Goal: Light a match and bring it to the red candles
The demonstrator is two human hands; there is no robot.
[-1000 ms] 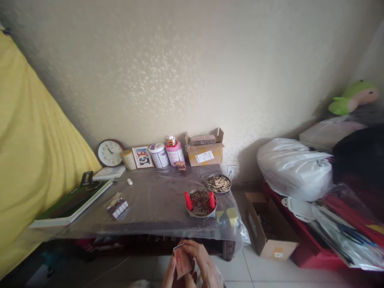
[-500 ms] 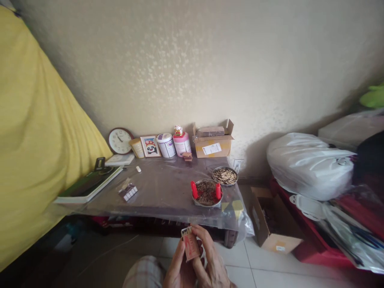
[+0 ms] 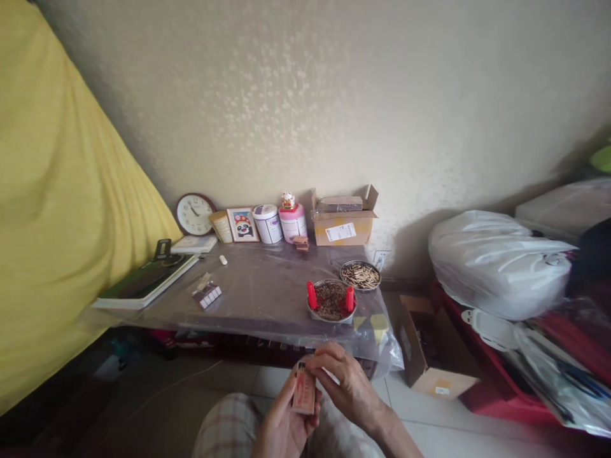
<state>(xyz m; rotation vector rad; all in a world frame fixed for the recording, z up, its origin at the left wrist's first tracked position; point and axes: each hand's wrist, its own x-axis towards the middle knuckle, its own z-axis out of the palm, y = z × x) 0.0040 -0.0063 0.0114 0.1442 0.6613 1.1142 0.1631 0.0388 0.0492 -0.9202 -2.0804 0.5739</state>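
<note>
A small red-printed matchbox (image 3: 304, 392) is upright in my left hand (image 3: 282, 421), whose thumb and fingers grip its sides. At its top end is a small dark gap. My right hand (image 3: 347, 376) is closed in a pinch, with its fingertips against the top corner of the box; what they hold, if anything, is hidden. Beyond my hands, on the plastic-covered table (image 3: 267, 286), stands a round tin (image 3: 331, 319) of dark bits with two red upright holders (image 3: 312, 295). Behind it is a round dish of matchsticks (image 3: 360, 276).
A pack of small boxes (image 3: 208, 295) and a large green book (image 3: 147, 283) lie at the left. Along the wall are a clock (image 3: 195, 214), tins (image 3: 268, 224) and an open cardboard box (image 3: 342, 229). Another carton (image 3: 436, 356) stands on the floor at right.
My right hand has shifted from wrapping the matchbox's side to its top end, wrist raised. The light match ends that showed at the top are no longer visible. The view has tilted slightly.
</note>
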